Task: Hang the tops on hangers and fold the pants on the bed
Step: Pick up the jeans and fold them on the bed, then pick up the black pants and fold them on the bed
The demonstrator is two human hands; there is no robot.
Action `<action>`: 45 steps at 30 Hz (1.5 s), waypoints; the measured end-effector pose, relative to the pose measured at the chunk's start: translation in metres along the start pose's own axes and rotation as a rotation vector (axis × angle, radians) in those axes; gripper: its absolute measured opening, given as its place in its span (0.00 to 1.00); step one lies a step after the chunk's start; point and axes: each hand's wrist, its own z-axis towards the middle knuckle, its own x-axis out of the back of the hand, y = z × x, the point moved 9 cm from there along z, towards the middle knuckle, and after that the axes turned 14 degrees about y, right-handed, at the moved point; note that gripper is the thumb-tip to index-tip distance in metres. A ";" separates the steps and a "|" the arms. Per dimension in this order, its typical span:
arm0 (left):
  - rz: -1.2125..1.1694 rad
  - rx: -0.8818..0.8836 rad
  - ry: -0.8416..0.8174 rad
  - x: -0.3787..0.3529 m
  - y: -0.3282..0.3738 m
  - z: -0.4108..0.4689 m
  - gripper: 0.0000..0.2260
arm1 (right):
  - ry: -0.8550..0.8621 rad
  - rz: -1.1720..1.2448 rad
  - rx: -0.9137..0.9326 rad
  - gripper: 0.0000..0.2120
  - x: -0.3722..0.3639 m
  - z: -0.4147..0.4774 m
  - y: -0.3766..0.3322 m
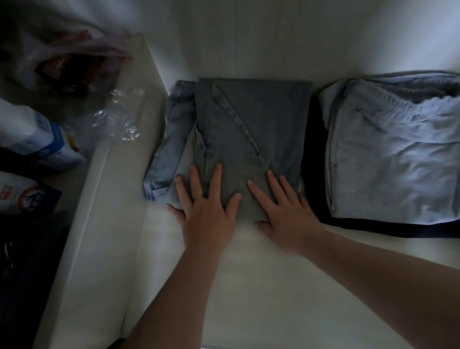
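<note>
Folded grey-blue jeans (258,130) lie on a white shelf (236,283) inside a closet, on top of a lighter pair of jeans (167,147) that sticks out to the left. My left hand (207,209) and my right hand (282,208) press flat, fingers spread, on the near edge of the grey-blue jeans. To the right sits a folded pale blue pair of pants (393,148) on a dark folded garment (318,169).
A white divider panel (96,248) walls off the left compartment, which holds a white bottle (21,133), a white packet (2,190), crumpled plastic bags (90,84) and dark cloth (17,273). The closet's white back wall (291,21) stands behind the stacks.
</note>
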 end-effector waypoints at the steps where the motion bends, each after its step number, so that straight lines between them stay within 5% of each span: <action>1: 0.014 -0.001 -0.021 0.002 0.001 -0.002 0.32 | -0.030 0.012 -0.011 0.41 0.002 -0.003 -0.001; 10: -0.002 -0.013 -0.295 0.038 0.016 -0.094 0.34 | -0.080 0.078 -0.050 0.34 0.067 -0.091 -0.014; 21: 0.086 -0.170 -0.194 0.169 0.020 -0.212 0.36 | 0.093 0.058 0.050 0.32 0.132 -0.224 -0.067; 32: 0.137 0.104 0.000 0.271 0.003 -0.391 0.35 | 0.114 0.283 0.301 0.32 0.157 -0.348 -0.106; 38: 0.093 0.242 0.237 0.318 -0.002 -0.506 0.32 | 0.150 0.410 0.522 0.31 0.172 -0.427 -0.133; 45: 0.037 0.581 0.348 0.337 -0.048 -0.651 0.33 | 0.094 0.515 0.743 0.30 0.178 -0.504 -0.191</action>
